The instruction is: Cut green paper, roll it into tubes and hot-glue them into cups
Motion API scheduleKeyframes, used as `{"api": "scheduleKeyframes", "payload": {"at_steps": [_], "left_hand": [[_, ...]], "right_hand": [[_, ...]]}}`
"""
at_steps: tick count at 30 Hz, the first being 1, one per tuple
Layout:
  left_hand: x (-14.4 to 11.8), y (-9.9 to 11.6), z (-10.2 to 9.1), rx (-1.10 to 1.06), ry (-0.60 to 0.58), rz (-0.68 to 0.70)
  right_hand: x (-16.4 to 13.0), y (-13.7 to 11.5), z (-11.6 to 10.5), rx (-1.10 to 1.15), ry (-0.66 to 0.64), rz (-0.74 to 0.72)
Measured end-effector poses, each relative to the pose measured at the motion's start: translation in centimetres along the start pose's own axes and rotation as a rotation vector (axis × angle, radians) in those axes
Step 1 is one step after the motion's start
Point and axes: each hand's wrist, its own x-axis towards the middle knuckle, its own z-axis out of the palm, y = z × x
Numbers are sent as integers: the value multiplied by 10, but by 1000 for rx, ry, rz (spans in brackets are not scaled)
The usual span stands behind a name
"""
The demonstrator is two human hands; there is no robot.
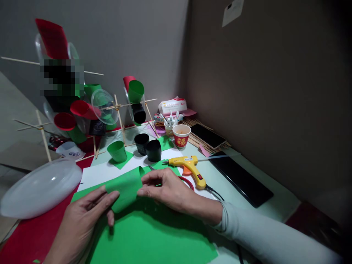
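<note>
My left hand (85, 216) and my right hand (167, 189) together hold a strip of green paper (125, 187) rolled into a short tube. The left fingers pinch its left end, the right fingers press on its right end. Under both hands lies a large flat green sheet (154, 238). A yellow glue gun (189, 167) rests on the table just beyond my right hand, its nozzle pointing left. Red-handled scissors (187, 182) peek out from behind my right hand.
A green paper cup (117, 151) and two black paper cups (148, 146) stand behind the hands. Stick frames with red, green and black cups (134, 99) rise at the back left. A clear plastic lid (41, 187) lies left. A red paper cup (181, 135), phone (208, 135) and black tablet (242, 179) are right.
</note>
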Motion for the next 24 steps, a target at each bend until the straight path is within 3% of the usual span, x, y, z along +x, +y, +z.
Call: {"api": "scheduleKeyframes", "payload": {"at_steps": [7,12,16,20,24], "left_hand": [[-7,14,10,76,75,45],[-5,0,8,-60,88,137],[-4,-3,7,-165,77,147],[-5,-2,7,-243,178,135],[-7,-9,10,-173,165,157]], "right_hand": [[-3,2,0,-96,-1,-99],[-5,1,4,41,-23,62],[-4,3,8,180,85,175],[-2,7,11,286,181,154],[-4,7,14,340,226,158]]}}
